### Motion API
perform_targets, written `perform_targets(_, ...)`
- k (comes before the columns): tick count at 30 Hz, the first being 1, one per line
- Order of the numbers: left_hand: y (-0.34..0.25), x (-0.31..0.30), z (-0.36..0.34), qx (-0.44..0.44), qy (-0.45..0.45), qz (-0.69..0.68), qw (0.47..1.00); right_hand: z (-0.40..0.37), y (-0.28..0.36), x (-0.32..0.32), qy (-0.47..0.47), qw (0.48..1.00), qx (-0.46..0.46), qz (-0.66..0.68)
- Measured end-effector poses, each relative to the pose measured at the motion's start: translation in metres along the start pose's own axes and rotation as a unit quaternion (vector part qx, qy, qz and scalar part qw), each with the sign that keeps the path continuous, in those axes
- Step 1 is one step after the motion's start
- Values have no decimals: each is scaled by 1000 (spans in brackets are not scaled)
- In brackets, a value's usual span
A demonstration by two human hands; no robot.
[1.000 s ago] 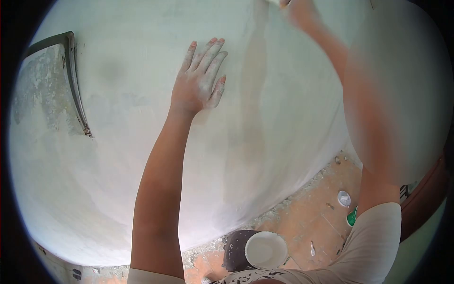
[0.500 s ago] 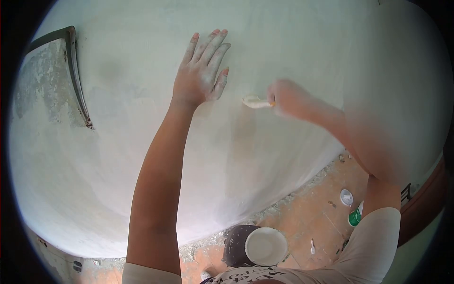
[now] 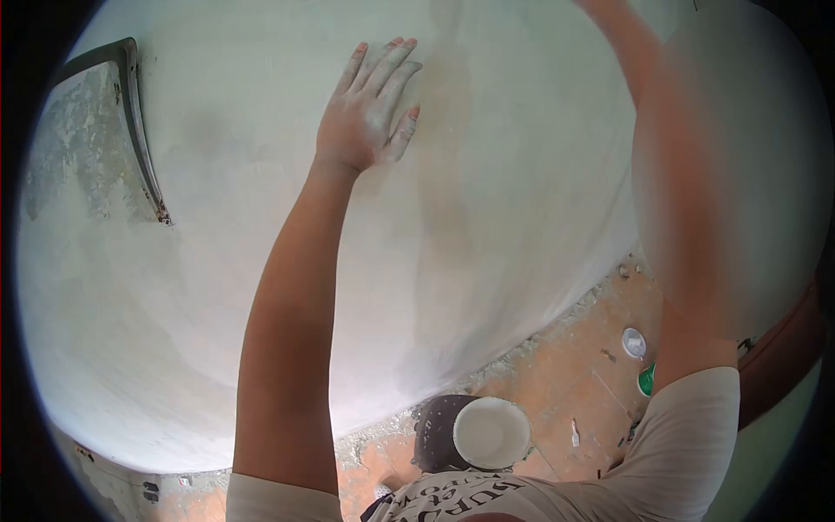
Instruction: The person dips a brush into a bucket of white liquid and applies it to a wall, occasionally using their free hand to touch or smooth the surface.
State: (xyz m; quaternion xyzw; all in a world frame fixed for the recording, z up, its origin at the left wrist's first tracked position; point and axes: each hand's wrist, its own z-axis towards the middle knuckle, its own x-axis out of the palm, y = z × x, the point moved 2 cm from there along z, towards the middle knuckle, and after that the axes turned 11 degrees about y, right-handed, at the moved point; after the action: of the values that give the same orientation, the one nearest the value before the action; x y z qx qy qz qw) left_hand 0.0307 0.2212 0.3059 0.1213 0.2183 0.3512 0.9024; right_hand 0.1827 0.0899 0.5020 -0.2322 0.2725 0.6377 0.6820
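My left hand [image 3: 361,117] lies flat against the pale wall [image 3: 261,252], fingers stretched and slightly spread, with white powder over its skin. Nothing is in it. Up along the right side runs my right forearm [image 3: 687,191], smeared by motion. It leaves the view at the top edge, so my right hand and whatever it holds are hidden. To the right of my left hand, a faint darker vertical streak [image 3: 445,200] marks the wall.
A white bucket [image 3: 527,435] stands below me by a dark, white-spotted seat-like object [image 3: 435,444]. On the orange, debris-strewn floor [image 3: 557,383] are a round white lid [image 3: 634,343], a green container [image 3: 645,380] and a small white tool [image 3: 575,433]. A dark-framed wall opening [image 3: 135,113] is at left.
My right hand, which held a pale brush-like tool at the wall, has swung upward out of view. My left hand stays flat on the wall, slightly higher in view.
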Motion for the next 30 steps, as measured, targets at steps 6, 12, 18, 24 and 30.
perform_targets(6,-8,-11,-30,-22,-5,-203,979,-40,-38,163,-98,991,-87,-18)
perform_targets(12,-100,-56,-120,-187,27,-332,924,-196,-34,290,3,995,-83,-47)
perform_targets(18,-167,-69,-191,-311,97,-405,854,-303,-36,341,218,974,-65,-6)
perform_targets(24,-199,-66,-222,-359,144,-446,807,-281,-67,322,272,961,0,47)
perform_targets(30,-225,-67,-218,-357,181,-489,776,-163,-39,221,207,978,-3,-6)
